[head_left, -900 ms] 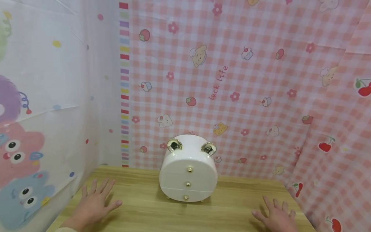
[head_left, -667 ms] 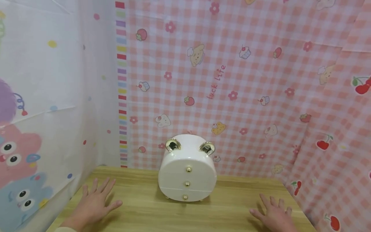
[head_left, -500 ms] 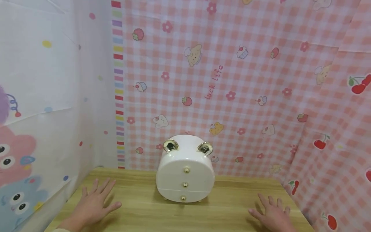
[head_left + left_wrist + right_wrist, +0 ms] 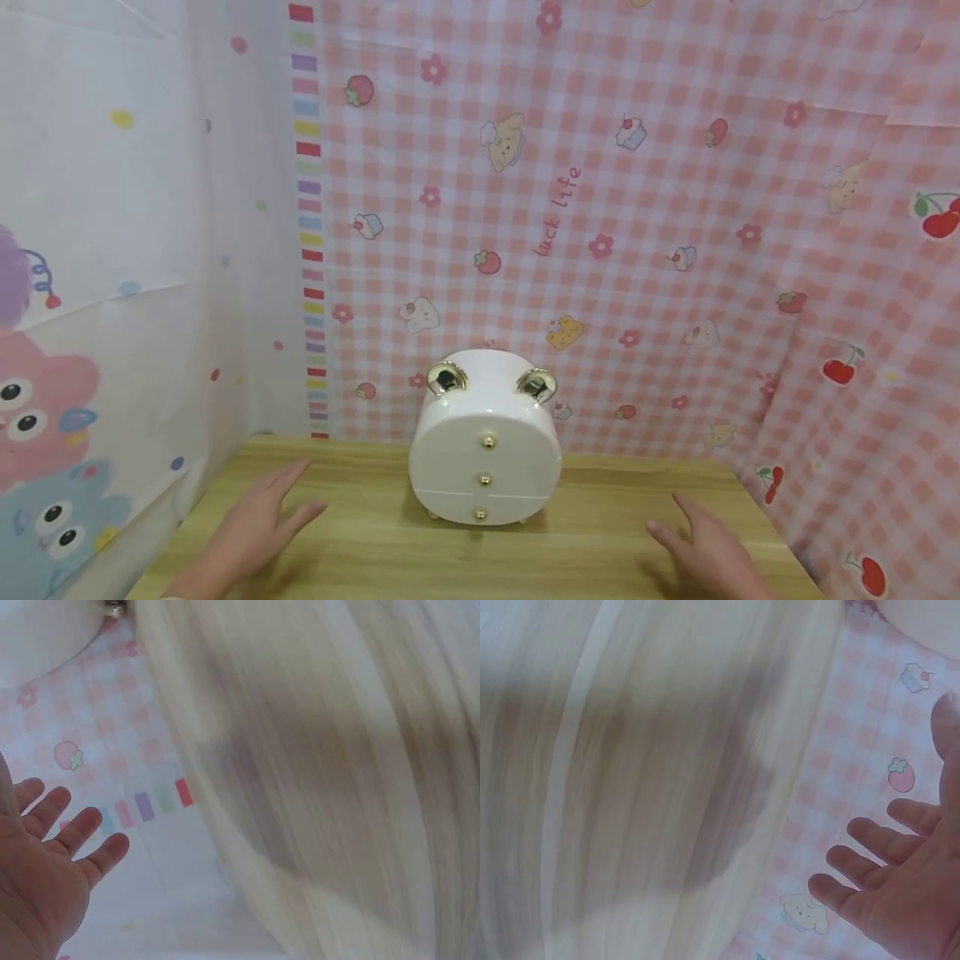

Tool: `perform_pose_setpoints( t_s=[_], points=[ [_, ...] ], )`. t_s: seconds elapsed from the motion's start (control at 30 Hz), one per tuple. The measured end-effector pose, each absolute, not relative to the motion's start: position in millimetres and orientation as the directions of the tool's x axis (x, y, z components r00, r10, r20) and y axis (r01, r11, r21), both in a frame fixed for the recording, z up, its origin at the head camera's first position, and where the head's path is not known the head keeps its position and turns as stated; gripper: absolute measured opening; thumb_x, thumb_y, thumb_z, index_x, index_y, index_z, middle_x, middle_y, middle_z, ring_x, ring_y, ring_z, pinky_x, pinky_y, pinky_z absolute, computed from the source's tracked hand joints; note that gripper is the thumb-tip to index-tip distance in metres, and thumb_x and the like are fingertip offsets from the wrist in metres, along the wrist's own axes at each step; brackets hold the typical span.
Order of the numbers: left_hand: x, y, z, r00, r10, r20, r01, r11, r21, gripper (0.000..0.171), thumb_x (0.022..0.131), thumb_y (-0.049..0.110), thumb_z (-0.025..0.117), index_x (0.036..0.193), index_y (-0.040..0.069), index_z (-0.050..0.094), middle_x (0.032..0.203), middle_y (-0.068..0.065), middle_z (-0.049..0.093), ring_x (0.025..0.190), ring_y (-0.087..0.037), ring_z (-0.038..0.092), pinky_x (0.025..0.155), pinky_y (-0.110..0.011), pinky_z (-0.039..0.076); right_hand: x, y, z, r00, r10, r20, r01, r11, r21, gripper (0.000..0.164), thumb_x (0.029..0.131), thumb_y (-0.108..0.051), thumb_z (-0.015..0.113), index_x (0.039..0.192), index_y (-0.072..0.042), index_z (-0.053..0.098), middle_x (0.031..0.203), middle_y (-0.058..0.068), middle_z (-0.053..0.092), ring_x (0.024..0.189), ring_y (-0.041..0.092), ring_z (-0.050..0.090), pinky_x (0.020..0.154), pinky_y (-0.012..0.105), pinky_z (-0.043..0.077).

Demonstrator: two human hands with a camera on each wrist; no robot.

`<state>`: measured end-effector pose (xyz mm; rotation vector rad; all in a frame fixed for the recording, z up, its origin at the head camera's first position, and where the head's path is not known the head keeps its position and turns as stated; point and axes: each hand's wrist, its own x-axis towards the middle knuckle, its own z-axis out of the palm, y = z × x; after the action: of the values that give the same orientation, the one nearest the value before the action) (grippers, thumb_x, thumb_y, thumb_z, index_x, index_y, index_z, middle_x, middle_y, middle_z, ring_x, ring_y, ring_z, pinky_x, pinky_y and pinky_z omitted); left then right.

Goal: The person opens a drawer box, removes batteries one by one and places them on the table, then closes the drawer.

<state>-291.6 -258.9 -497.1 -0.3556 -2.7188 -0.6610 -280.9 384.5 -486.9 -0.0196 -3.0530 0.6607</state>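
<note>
A glossy white rounded box [image 4: 487,467] with three gold knobs down its front stands on the wooden table, in the middle of the head view. Two gold-rimmed round pieces, like frog eyes, top it. To its left, my left hand [image 4: 251,525] is held over the table, fingers straight and thumb apart, holding nothing. My right hand [image 4: 708,550] mirrors it on the right, also with nothing in it. Each wrist view shows a palm turned sideways with fingers spread, the left hand [image 4: 45,870] and the right hand [image 4: 907,885], and a part of the white box at a top corner.
The light wood table [image 4: 360,533] runs back to a pink checked cloth [image 4: 465,167] hung behind. A white cloth with cartoon figures [image 4: 127,250] hangs on the left side, and pink cloth with cherries [image 4: 885,433] closes the right side.
Both hands have turned from palms down to palms facing inward, thumbs up. The left hand has shifted slightly toward the box. The box has stayed in place while the head view swayed a little.
</note>
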Motion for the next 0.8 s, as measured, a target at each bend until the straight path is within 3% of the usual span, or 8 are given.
perform_pose_setpoints(
  t_s=[0.3,0.43,0.57,0.8],
  points=[
    [-293,-240,-493,-0.916,0.106,0.387,0.313,0.793,0.523,0.069,0.109,0.048,0.058,0.156,-0.002,0.049,0.156,-0.031,0.053,0.143,-0.057,0.050,0.112,-0.076,0.043,-282,372,-487,-0.992,0.129,0.007,0.099,0.793,-0.600,0.104,0.103,-0.075,0.045,0.158,0.012,0.035,0.152,0.041,0.050,0.137,0.061,0.052,0.101,0.065,0.056],
    [-292,-238,-491,-0.918,0.094,0.386,0.308,0.781,0.543,0.068,0.110,0.047,0.057,0.157,-0.001,0.048,0.157,-0.031,0.052,0.138,-0.054,0.056,0.111,-0.074,0.046,-282,373,-488,-0.987,0.157,0.018,0.106,0.742,-0.662,0.100,0.105,-0.074,0.042,0.158,0.011,0.037,0.150,0.037,0.056,0.136,0.056,0.056,0.102,0.061,0.057],
    [-291,-236,-490,-0.914,0.084,0.397,0.311,0.774,0.551,0.066,0.111,0.046,0.056,0.158,0.001,0.048,0.158,-0.030,0.052,0.130,-0.049,0.064,0.105,-0.071,0.052,-281,374,-486,-0.988,0.150,0.023,0.091,0.703,-0.706,0.093,0.108,-0.067,0.042,0.157,0.012,0.038,0.146,0.035,0.060,0.133,0.053,0.060,0.100,0.056,0.060],
    [-292,-228,-483,-0.895,0.090,0.437,0.344,0.762,0.549,0.062,0.110,0.042,0.058,0.158,0.003,0.050,0.156,-0.029,0.055,0.127,-0.046,0.066,0.101,-0.070,0.055,-279,367,-480,-0.987,0.163,-0.002,0.106,0.633,-0.767,0.094,0.107,-0.067,0.047,0.156,0.013,0.040,0.142,0.036,0.062,0.117,0.041,0.073,0.088,0.049,0.065]
  ],
)
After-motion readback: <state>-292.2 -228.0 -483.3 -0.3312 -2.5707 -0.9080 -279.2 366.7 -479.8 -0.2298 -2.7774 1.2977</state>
